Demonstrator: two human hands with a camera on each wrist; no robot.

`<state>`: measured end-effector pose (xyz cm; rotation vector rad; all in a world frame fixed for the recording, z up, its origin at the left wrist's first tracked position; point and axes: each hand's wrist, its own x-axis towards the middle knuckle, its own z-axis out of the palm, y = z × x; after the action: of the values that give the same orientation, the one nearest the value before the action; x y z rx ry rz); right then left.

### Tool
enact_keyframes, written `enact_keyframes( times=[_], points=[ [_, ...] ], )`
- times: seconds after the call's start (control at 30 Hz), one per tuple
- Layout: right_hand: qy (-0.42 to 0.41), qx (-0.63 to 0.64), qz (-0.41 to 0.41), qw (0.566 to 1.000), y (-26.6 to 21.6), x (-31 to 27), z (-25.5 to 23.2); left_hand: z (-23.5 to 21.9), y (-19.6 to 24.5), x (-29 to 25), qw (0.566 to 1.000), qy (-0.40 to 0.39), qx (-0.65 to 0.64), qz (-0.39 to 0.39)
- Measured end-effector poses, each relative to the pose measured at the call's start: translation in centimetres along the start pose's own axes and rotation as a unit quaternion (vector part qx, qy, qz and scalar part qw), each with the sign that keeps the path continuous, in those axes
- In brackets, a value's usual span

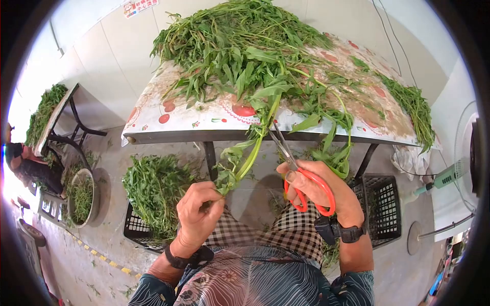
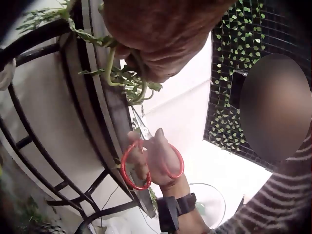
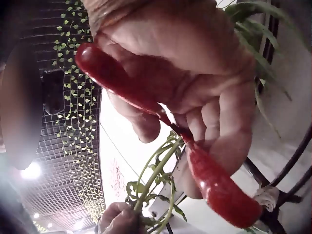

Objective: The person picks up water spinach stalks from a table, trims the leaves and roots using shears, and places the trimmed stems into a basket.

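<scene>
My left hand grips the lower end of long green stems of a leafy vegetable, which slant up over the table's front edge. Red-handled scissors are in my right hand, with fingers and thumb at the loops. Their metal blades point up and left, the tips right at the stems near the edge. In the right wrist view, the red handles are spread apart across the palm. Behind the stems, a large heap of cut greens covers much of the table.
Below the table, a black crate heaped with greens stands on the left and another black crate on the right. Further left are a round tub, a second table with greens, and a person. A fan is at right.
</scene>
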<state>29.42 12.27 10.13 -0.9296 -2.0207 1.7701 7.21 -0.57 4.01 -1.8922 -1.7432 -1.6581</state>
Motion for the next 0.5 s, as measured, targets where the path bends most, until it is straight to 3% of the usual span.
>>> enact_keyframes(
  times=[0.23,0.37,0.5],
  points=[
    [0.01,-0.057,0.049,0.997,-1.6,-0.6,0.0,0.1,0.1,-0.1,0.999,-0.014,-0.029,-0.003],
    [0.016,-0.1,0.099,0.99,-2.6,-0.3,-0.2,0.2,0.0,0.0,0.999,-0.024,-0.019,0.021],
    [0.021,-0.176,0.085,0.981,-3.6,-0.2,-0.5,0.2,-0.3,0.2,0.997,-0.044,-0.014,0.067]
  ],
)
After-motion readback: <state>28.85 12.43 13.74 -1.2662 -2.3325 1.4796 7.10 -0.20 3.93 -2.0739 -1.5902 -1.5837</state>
